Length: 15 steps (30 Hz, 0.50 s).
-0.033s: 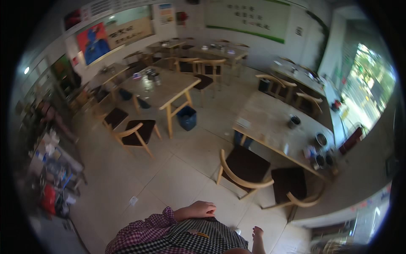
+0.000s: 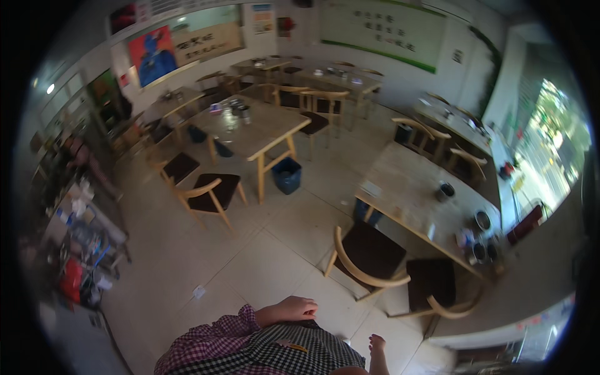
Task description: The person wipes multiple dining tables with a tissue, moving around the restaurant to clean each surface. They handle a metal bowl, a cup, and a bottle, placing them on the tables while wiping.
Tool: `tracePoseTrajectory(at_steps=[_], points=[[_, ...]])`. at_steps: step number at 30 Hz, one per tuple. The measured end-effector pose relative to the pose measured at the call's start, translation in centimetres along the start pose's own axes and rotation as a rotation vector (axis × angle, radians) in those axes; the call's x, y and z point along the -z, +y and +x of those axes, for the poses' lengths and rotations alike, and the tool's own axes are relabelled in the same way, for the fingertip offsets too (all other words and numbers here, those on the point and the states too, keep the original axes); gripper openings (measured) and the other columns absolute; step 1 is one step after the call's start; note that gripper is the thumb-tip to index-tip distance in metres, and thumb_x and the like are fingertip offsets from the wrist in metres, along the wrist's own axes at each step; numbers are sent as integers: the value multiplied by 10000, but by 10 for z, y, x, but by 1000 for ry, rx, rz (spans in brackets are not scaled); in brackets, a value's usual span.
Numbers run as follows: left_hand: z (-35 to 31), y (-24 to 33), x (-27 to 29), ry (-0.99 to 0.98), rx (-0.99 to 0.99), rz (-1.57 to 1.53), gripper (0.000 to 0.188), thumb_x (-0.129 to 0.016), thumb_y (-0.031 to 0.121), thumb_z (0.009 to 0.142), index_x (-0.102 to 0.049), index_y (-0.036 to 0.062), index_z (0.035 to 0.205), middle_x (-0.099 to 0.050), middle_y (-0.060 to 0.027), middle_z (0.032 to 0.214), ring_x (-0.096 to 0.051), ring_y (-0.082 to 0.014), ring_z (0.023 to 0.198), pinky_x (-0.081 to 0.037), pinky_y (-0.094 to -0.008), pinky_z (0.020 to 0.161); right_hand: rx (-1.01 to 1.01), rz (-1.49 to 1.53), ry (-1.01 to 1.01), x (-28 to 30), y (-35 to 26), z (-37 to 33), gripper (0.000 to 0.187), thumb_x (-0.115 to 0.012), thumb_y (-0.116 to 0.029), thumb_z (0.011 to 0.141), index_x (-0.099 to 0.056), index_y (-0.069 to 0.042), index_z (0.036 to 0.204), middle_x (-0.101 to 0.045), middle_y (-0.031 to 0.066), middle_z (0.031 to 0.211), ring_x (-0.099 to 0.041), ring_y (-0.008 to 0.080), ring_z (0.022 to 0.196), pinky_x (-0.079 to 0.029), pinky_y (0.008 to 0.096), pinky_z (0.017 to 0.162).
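Currently, left hand (image 2: 297, 308): lower centre of the frame, fingers curled against the front of the checkered apron (image 2: 306, 347); whether they grip anything, I cannot tell.
Right hand (image 2: 377, 342): right of the apron, fingers partly bent; no held object shows, but the palm is hidden.
Apron: worn, along the bottom edge.
Work in hand: seemingly no furniture or tableware being handled; how much is done or left cannot be judged.
Near chairs (image 2: 370, 245): right of centre, two, turned out at angles.
Right table (image 2: 400, 178): round containers (image 2: 445, 191) standing on it, well apart from both hands.
Middle table (image 2: 265, 131): upper left of centre, small containers grouped on top, blue bin (image 2: 287, 176) beside a leg.
Far tables (image 2: 344, 82): top centre, bearing items too small to name.
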<state>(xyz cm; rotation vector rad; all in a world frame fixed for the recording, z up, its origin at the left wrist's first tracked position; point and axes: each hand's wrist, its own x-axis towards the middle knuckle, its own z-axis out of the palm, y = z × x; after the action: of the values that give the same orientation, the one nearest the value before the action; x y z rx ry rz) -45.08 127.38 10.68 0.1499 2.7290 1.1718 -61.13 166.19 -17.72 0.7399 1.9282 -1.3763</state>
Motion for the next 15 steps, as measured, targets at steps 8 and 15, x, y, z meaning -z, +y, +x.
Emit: tracePoseTrajectory(at_steps=[8,15], points=[[-29,-119,100,283,294,77,209,-544,307,901,-609,109,918,-583,-39,879,-596,-227,787,-479,-334,657,303,-478,-750,-270,-189,6,210,-607,-174,828,-664,-86,1009,-676,13,880,-573,98,766,-455,255,642],[-57,-193,206,517,573,-21,226,-521,317,916,-629,128,974,-606,-39,932,-605,-229,805,-490,-326,694,230,-691,-894,-491,-302,39,164,-626,-159,829,-692,-91,963,-678,-3,826,-575,101,661,-465,255,572]])
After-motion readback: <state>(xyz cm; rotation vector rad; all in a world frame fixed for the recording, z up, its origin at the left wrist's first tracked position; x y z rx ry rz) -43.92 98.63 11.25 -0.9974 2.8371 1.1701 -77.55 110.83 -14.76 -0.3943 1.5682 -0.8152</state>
